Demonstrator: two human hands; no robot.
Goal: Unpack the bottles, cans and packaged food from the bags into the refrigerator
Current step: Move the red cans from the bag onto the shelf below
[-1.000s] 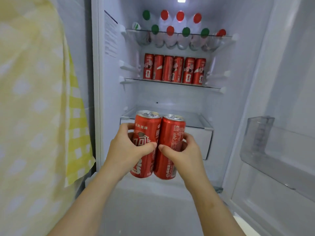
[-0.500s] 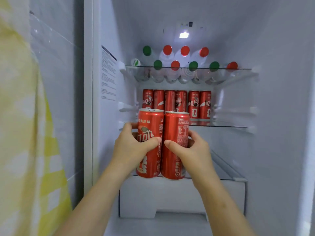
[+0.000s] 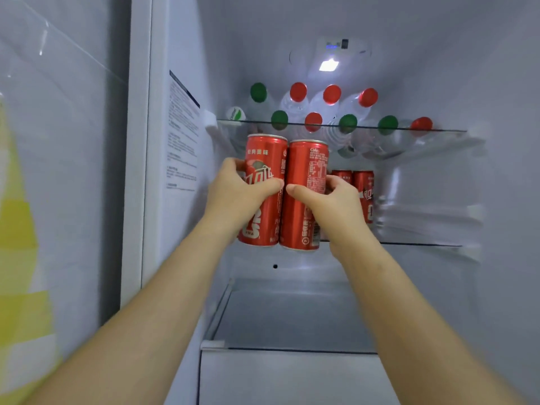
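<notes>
Inside the open refrigerator, my left hand (image 3: 239, 194) grips a tall red cola can (image 3: 264, 159) and my right hand (image 3: 330, 201) grips a second red can (image 3: 306, 159). Both cans stand upright side by side, touching, at the front of the middle glass shelf (image 3: 415, 244). Their bottoms are level with the shelf edge. Behind them on that shelf stands a row of red cans (image 3: 362, 188), mostly hidden by my hands. Water bottles with green and red caps (image 3: 331, 95) lie on the top glass shelf (image 3: 438, 130).
Below is a glass-covered white drawer (image 3: 292, 378). The refrigerator's left wall carries a label (image 3: 182, 135). A yellow checked cloth (image 3: 17, 258) hangs at the far left outside the refrigerator.
Both hands have lifted the two cans from in front of the drawer up and into the refrigerator, to the front of the middle shelf. The view has tilted upward.
</notes>
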